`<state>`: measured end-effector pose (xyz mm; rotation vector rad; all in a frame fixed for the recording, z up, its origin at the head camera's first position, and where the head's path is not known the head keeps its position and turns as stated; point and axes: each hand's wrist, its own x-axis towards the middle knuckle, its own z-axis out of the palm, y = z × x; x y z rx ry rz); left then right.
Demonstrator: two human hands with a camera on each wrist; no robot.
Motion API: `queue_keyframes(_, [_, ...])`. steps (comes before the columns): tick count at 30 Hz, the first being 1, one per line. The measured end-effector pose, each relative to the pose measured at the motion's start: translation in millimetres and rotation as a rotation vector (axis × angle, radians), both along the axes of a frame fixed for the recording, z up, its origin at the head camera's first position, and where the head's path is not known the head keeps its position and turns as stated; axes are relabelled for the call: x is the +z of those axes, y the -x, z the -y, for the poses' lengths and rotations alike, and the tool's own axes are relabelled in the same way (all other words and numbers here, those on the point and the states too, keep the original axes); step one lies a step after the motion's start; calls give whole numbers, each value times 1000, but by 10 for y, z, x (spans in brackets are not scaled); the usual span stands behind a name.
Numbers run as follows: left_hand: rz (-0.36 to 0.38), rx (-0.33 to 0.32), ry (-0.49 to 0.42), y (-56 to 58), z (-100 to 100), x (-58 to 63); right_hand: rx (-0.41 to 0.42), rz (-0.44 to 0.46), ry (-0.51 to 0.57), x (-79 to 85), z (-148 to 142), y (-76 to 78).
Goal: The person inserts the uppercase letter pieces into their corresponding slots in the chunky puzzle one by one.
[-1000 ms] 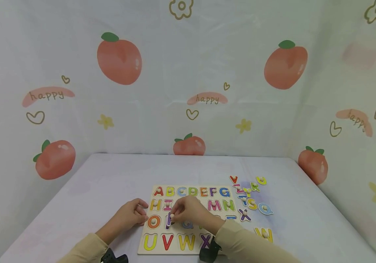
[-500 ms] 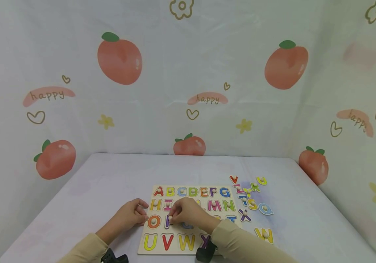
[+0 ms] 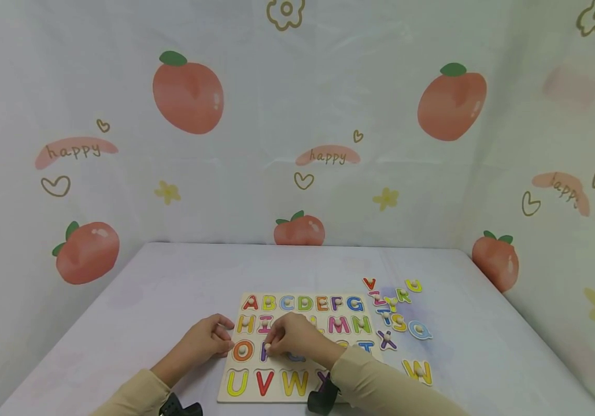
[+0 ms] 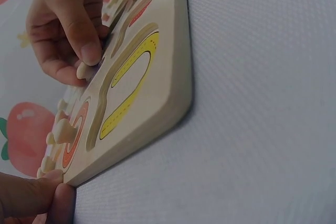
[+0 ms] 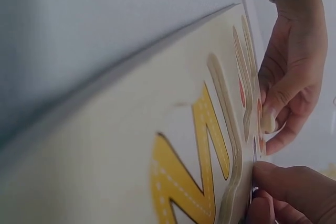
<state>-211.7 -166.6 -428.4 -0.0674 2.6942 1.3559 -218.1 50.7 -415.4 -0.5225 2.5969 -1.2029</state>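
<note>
A wooden alphabet puzzle board [image 3: 226,370] lies flat on the table. My right hand [image 3: 299,341] pinches the knob of a purple letter P piece [image 3: 263,353] between thumb and finger, over the P spot in the third row. In the left wrist view that knob [image 4: 81,71] shows at the fingertips, and the piece lies close against the board. My left hand [image 3: 210,338] touches the board's left edge with relaxed fingers, beside the orange O piece [image 3: 243,351]. Part of the second and third rows is hidden under my right hand.
Several loose knobbed letters lie right of the board, among them a yellow W [image 3: 418,372], a purple X [image 3: 387,340], a blue Q [image 3: 420,330] and a red V [image 3: 369,283]. The board's U recess [image 3: 237,383] holds no piece. Printed cloth [image 3: 255,190] hangs behind the table.
My right hand has shifted slightly left and down with the P piece, which sat tilted a second ago and now lies closer over its spot. The left hand stays put.
</note>
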Motion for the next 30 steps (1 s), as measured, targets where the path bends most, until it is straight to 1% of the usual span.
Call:
queue_keyframes(10, [12, 0, 1, -9, 1, 29, 13, 3, -2, 6, -4, 3])
queue_keyframes(13, [18, 0, 2, -11, -2, 36, 14, 17, 12, 18, -50, 6])
queue_keyframes(17, [18, -4, 3, -15, -10, 42, -7, 9, 21, 77, -167, 21])
queue_keyframes(20, [15, -7, 8, -16, -13, 43, -23, -11, 44, 161, -314, 46])
queue_keyframes(24, [9, -9, 15, -13, -12, 39, -53, -18, 106, 294, -590, 96])
queue_keyframes(26, [10, -7, 16, -10, -8, 34, -86, -25, 127, 348, -751, 119])
queue_keyframes(30, [17, -3, 13, -2, 5, 17, -162, -40, 165, 405, -1101, 161])
